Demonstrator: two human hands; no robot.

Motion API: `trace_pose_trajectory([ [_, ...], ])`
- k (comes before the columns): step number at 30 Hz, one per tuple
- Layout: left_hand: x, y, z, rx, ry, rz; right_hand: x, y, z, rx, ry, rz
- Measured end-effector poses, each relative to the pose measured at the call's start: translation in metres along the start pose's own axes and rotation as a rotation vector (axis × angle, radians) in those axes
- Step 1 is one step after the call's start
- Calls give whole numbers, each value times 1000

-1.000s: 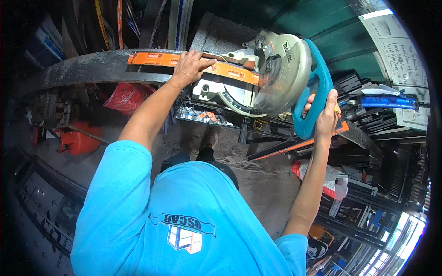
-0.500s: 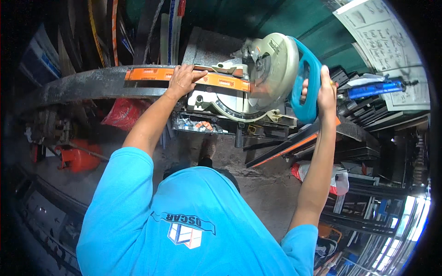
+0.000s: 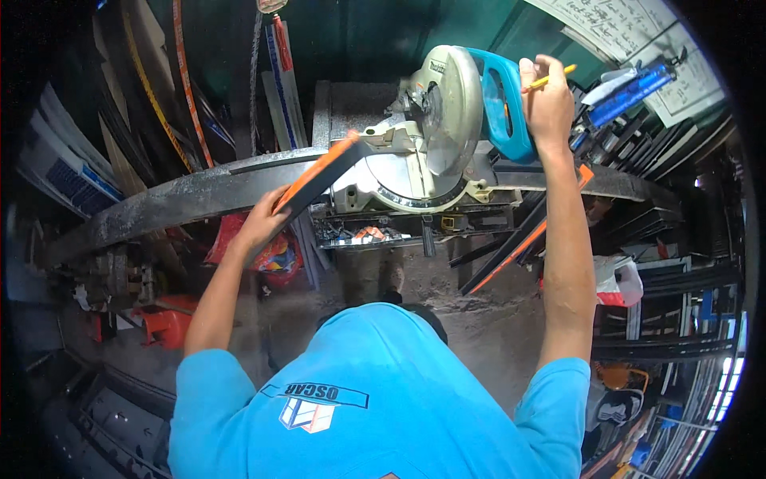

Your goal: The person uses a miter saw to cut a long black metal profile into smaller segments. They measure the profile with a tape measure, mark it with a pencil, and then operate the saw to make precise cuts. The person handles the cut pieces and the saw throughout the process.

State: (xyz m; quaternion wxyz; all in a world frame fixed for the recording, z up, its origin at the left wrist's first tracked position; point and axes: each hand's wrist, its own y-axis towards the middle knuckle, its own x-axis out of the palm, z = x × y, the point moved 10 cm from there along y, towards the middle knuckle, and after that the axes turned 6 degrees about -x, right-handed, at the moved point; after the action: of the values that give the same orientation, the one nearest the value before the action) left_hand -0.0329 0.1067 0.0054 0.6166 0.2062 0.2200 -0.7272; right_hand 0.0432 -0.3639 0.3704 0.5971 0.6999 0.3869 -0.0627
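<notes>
My left hand (image 3: 262, 222) grips a dark metal profile (image 3: 329, 177) with an orange strip along its edge. The profile is raised at a slant in front of the left side of the miter saw (image 3: 455, 108). Held in the fingers of my right hand (image 3: 549, 108) is a yellow pencil (image 3: 558, 77). That hand is right beside the saw's teal handle (image 3: 519, 132); whether it still touches it, I cannot tell. The saw's pale round blade guard stands over its turntable (image 3: 391, 177), and no profile lies on the turntable.
A long grey beam (image 3: 183, 195) runs along both sides of the saw. Below right, another dark profile with an orange strip (image 3: 511, 251) leans at a slant. Several long strips (image 3: 159, 88) stand at the back left. An orange-red gas cylinder (image 3: 167, 323) is on the floor at left.
The profile has come off the saw table and swung up to the left in my left hand. My right hand has loosened from around the handle, and the saw head now sits higher in the picture.
</notes>
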Motion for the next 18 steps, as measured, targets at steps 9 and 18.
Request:
trace_pose_trajectory([
  [9,4,-75,-16,-338,-533,287,-22,-139,-76,-90,592,-304],
  [18,102,-67,-79,-203,-929,375,-24,-353,206,1178,494,-219],
])
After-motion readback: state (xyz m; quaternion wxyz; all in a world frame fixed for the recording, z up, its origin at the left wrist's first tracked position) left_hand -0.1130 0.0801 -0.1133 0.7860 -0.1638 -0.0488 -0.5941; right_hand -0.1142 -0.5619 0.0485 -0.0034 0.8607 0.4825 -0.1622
